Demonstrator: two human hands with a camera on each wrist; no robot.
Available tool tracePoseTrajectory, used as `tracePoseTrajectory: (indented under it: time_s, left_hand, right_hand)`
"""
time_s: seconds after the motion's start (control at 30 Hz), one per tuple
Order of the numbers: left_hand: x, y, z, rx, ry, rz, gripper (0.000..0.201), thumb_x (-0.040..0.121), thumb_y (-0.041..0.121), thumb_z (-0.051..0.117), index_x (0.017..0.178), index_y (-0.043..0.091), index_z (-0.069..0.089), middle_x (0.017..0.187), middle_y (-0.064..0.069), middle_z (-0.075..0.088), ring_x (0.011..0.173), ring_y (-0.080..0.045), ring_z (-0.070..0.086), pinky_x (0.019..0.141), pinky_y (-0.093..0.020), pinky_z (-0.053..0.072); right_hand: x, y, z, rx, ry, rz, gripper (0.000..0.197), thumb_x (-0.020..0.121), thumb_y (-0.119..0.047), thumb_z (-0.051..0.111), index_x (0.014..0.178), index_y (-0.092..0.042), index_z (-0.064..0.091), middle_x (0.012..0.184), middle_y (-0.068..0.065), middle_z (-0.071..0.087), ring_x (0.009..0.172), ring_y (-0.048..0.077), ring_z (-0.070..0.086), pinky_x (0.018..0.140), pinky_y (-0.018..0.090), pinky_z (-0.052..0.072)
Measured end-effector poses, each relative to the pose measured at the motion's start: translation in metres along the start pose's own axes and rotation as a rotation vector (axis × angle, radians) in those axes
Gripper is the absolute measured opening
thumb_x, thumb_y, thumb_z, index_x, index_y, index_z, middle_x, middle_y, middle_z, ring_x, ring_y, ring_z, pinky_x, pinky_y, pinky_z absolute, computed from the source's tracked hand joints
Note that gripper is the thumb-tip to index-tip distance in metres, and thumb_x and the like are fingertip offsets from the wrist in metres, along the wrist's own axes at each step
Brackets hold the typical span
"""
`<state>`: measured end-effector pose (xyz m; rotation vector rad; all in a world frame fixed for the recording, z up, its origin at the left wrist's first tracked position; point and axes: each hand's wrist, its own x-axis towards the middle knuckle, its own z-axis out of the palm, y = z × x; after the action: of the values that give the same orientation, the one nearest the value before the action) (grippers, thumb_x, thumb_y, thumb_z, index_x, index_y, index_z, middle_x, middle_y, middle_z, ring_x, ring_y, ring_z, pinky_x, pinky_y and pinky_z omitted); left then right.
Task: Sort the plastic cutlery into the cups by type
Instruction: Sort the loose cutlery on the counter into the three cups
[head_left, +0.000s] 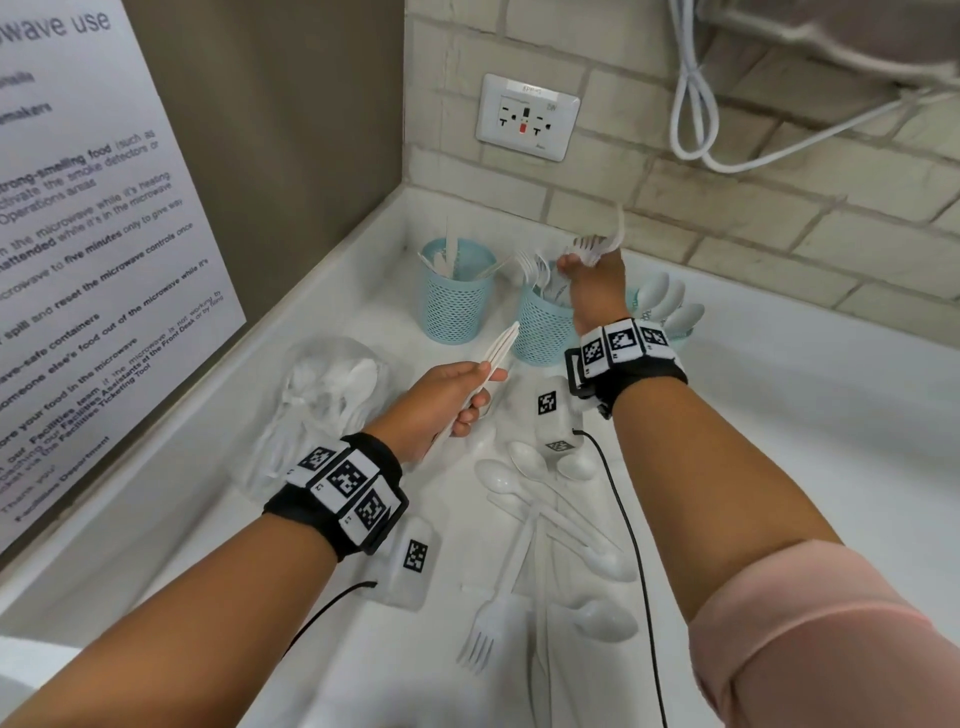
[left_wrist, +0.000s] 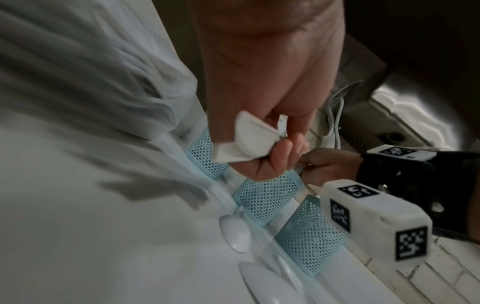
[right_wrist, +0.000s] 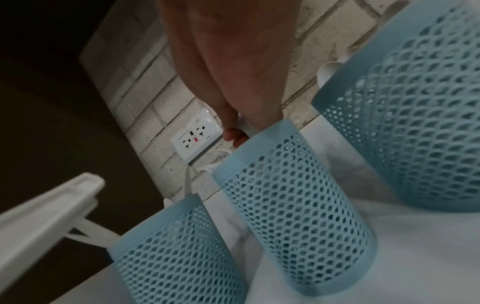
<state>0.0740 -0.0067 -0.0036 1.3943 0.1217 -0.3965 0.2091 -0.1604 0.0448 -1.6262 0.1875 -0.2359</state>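
While the left hand (head_left: 445, 397) grips a bundle of white plastic knives (head_left: 500, 347), the right hand (head_left: 593, 285) clutches white plastic forks (head_left: 597, 244) over the middle pale-blue mesh cup (head_left: 545, 327). White plastic spoons (head_left: 550, 499) lie loose on the white counter (head_left: 810, 415) beside a wall notice (head_left: 98, 249) reading "reset the microwave".

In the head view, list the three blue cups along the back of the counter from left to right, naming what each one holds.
Knife cup → fork cup, under the right hand gripping forks → spoon cup, mostly hidden behind the wrist.

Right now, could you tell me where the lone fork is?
In the head view, the fork lies on the counter's near side, just left of the loose spoons.
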Motion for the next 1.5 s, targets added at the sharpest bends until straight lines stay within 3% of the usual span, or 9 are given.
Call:
tracePoseTrajectory:
  time_s: [0.17, 0.3, 0.43, 0.5, 0.7, 0.87, 1.0, 1.33, 1.5]
  left_hand:
    - [-0.001, 0.002, 0.0, -0.017, 0.006, -0.011, 0.024, 0.1, 0.022, 0.041, 0.11, 0.012, 0.061, 0.062, 0.004, 0.042, 0.044, -0.003, 0.035, 0.042, -0.014, 0.028]
    - [-0.001, 0.003, 0.001, -0.041, 0.016, -0.031, 0.024, 0.099, 0.014, 0.039, 0.109, 0.01, 0.06, 0.064, 0.003, 0.045, 0.047, -0.005, 0.035, 0.042, -0.015, 0.027]
    - [-0.004, 0.002, 0.001, -0.084, 0.021, -0.01, 0.023, 0.099, 0.009, 0.039, 0.107, 0.008, 0.06, 0.068, 0.001, 0.048, 0.049, -0.006, 0.037, 0.043, -0.016, 0.028]
    - [-0.006, 0.002, 0.001, -0.08, 0.023, 0.018, 0.023, 0.099, 0.009, 0.039, 0.111, 0.005, 0.059, 0.073, 0.0, 0.052, 0.052, -0.007, 0.039, 0.044, -0.015, 0.031]
    - [-0.013, 0.005, 0.005, -0.088, -0.001, 0.098, 0.02, 0.099, 0.012, 0.042, 0.108, 0.005, 0.059, 0.082, -0.001, 0.067, 0.057, -0.003, 0.06, 0.057, -0.015, 0.047]
    - [-0.014, 0.005, 0.006, -0.142, -0.002, 0.131, 0.017, 0.097, 0.01, 0.047, 0.105, 0.006, 0.06, 0.073, 0.004, 0.071, 0.061, -0.004, 0.065, 0.062, -0.016, 0.053]
    - [-0.016, 0.007, 0.01, -0.139, 0.001, 0.138, 0.017, 0.097, 0.012, 0.047, 0.104, 0.008, 0.062, 0.075, 0.004, 0.072, 0.064, -0.004, 0.067, 0.064, -0.015, 0.053]
    - [-0.024, 0.009, 0.002, -0.226, -0.065, 0.029, 0.02, 0.099, 0.02, 0.044, 0.103, 0.016, 0.063, 0.09, -0.002, 0.073, 0.074, -0.013, 0.071, 0.06, -0.021, 0.055]
    - [-0.017, 0.005, -0.001, -0.088, 0.178, 0.086, 0.022, 0.097, 0.016, 0.05, 0.111, 0.004, 0.062, 0.08, -0.004, 0.066, 0.047, -0.003, 0.057, 0.042, -0.014, 0.04]
  right_hand:
    - [0.002, -0.005, 0.001, -0.191, 0.008, 0.033, 0.033, 0.087, 0.003, 0.052, 0.119, -0.004, 0.05, 0.09, 0.001, 0.056, 0.076, 0.013, 0.056, 0.067, 0.019, 0.049]
    - [-0.004, -0.004, -0.002, -0.156, -0.014, 0.018, 0.044, 0.081, 0.006, 0.061, 0.119, -0.012, 0.046, 0.105, 0.006, 0.053, 0.091, 0.018, 0.055, 0.089, 0.03, 0.048]
    - [-0.021, -0.014, -0.007, -0.247, 0.126, -0.382, 0.039, 0.079, -0.004, 0.062, 0.116, -0.011, 0.052, 0.115, 0.006, 0.054, 0.104, 0.013, 0.051, 0.093, 0.023, 0.041]
    - [-0.034, -0.021, -0.007, -0.221, 0.113, -0.508, 0.025, 0.081, -0.005, 0.06, 0.103, -0.015, 0.057, 0.105, 0.004, 0.057, 0.09, 0.009, 0.054, 0.083, 0.02, 0.043]
    - [-0.061, -0.026, -0.02, -0.348, -0.219, -0.305, 0.009, 0.087, -0.017, 0.063, 0.078, -0.015, 0.065, 0.062, -0.003, 0.055, 0.044, 0.003, 0.045, 0.046, 0.017, 0.038]
    - [-0.08, -0.017, -0.028, -0.522, -0.379, -0.068, 0.032, 0.083, -0.041, 0.067, 0.096, -0.011, 0.064, 0.066, -0.005, 0.049, 0.054, 0.007, 0.042, 0.047, 0.018, 0.035]
    - [-0.09, -0.007, -0.03, -0.387, -0.549, 0.104, 0.022, 0.084, -0.025, 0.069, 0.093, -0.006, 0.063, 0.069, -0.002, 0.052, 0.056, 0.006, 0.045, 0.048, 0.015, 0.039]
    - [-0.085, -0.011, -0.044, 0.059, -0.364, 0.128, 0.021, 0.086, 0.002, 0.061, 0.091, -0.015, 0.051, 0.075, 0.004, 0.061, 0.05, 0.006, 0.059, 0.052, 0.017, 0.052]
    - [-0.082, -0.014, -0.056, -0.375, -0.515, 0.084, 0.02, 0.08, -0.003, 0.07, 0.091, -0.016, 0.059, 0.074, 0.0, 0.054, 0.066, 0.009, 0.057, 0.059, 0.019, 0.054]
